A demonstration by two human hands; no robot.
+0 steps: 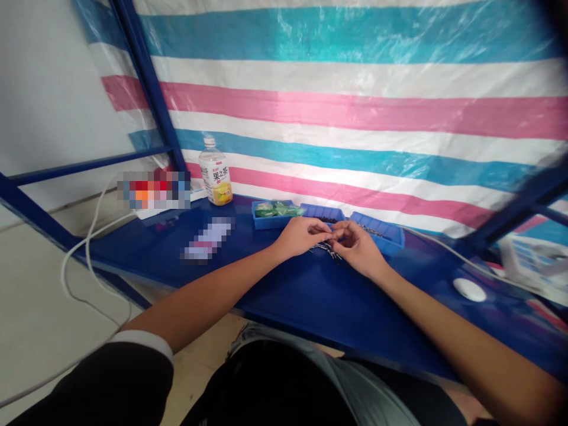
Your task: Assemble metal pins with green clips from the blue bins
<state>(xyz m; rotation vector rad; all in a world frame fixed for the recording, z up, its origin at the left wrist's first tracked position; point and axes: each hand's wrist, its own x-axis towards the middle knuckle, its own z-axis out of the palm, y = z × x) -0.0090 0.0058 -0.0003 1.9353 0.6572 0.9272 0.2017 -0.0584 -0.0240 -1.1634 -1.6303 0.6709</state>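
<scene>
Both my hands meet over a small heap of thin dark metal parts [326, 249] on the blue table [284, 290]. My left hand [302, 235] is closed in a pinch, fingertips touching a small part I cannot make out. My right hand [357, 245] is curled beside it, fingers pinched toward the same spot. Just behind the hands stand three blue trays: one with green pieces [273, 214], a middle one with dark parts [323, 213], and a right one with thin metal pieces [379, 232].
A drink bottle [215, 178] stands at the table's back left. A white round object [469, 289] lies at the right, with a white cable [84, 254] running off the left. Blue frame posts [146, 77] and a striped tarpaulin [355, 112] close the back.
</scene>
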